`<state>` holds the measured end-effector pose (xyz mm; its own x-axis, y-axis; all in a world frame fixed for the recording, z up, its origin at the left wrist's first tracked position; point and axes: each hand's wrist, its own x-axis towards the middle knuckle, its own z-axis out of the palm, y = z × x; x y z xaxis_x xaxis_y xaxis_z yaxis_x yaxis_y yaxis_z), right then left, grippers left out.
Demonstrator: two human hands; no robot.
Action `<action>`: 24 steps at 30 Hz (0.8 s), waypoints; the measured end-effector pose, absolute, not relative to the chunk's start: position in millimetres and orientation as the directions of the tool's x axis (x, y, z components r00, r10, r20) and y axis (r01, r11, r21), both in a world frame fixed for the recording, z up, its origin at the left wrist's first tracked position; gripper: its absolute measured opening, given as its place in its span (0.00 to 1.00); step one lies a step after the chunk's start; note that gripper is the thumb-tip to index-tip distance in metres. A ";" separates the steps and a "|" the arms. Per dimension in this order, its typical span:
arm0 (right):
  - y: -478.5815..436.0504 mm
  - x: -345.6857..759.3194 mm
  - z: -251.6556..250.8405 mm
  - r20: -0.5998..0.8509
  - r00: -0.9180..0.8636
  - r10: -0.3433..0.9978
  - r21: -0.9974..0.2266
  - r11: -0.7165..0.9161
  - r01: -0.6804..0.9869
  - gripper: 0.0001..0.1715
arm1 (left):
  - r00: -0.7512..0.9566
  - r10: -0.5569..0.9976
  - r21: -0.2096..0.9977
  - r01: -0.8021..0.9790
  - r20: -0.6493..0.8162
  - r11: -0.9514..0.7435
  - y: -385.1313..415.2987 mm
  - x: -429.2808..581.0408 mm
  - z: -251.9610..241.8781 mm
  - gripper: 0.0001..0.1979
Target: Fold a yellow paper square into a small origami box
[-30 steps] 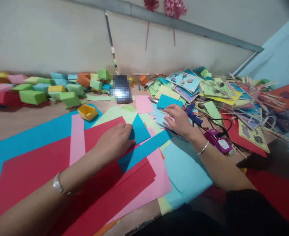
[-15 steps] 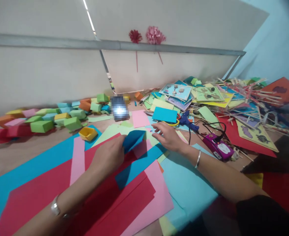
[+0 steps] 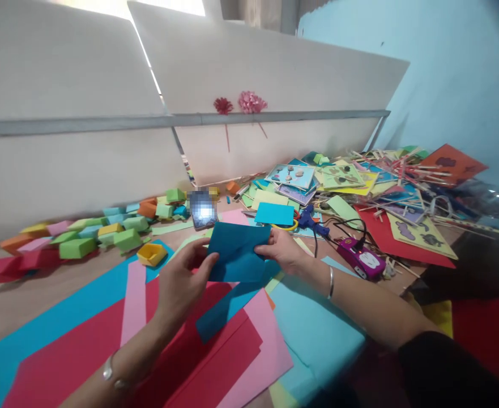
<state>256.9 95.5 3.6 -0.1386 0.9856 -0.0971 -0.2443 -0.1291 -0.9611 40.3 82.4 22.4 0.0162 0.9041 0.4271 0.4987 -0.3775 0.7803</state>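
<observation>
Between my two hands is a rectangular piece of blue paper [image 3: 238, 255], held up above the table with its face toward me. My left hand [image 3: 187, 275] pinches its left edge, thumb in front. At the right edge, my right hand [image 3: 281, 249] grips it between thumb and fingers. Below lie large red sheets [image 3: 79, 345], a pink sheet [image 3: 270, 340] and a long blue sheet [image 3: 41, 323]. A pink strip [image 3: 133, 300] crosses the red paper. Left of the held piece sits a small yellow paper box [image 3: 152, 255].
Several folded paper boxes [image 3: 77, 248] line the back left. A lit phone [image 3: 203, 212] stands behind my hands. Back right are a blue glue gun [image 3: 311, 221], yellow-handled scissors [image 3: 290, 226], a purple power strip [image 3: 362, 258], picture cards [image 3: 291, 175] and thin sticks. Two paper flowers [image 3: 252, 102] hang on the board.
My right hand has closed on the right edge of the blue paper, which now faces me flat instead of tilted. The camera view has tipped upward.
</observation>
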 end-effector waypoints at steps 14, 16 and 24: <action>88.5 257.0 12.2 0.087 -0.141 0.986 -0.978 0.058 -0.198 0.18 | 0.068 0.987 0.986 0.095 -0.144 0.138 97.6 35.7 25.7 0.38; 83.1 256.7 17.0 0.131 -0.238 0.962 -0.983 0.095 -0.155 0.15 | 0.083 0.996 0.971 0.235 0.017 -0.036 96.7 35.1 29.1 0.39; 73.4 257.2 19.2 0.224 -0.517 0.826 -0.962 0.272 0.018 0.29 | 0.499 0.860 0.989 0.142 -0.106 0.040 79.9 36.2 48.8 0.41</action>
<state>257.2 73.4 19.2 -0.5167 0.8263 0.2242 0.0178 0.2721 -0.9621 36.2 79.9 48.8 0.4987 0.8602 -0.1065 0.1415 0.0403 0.9891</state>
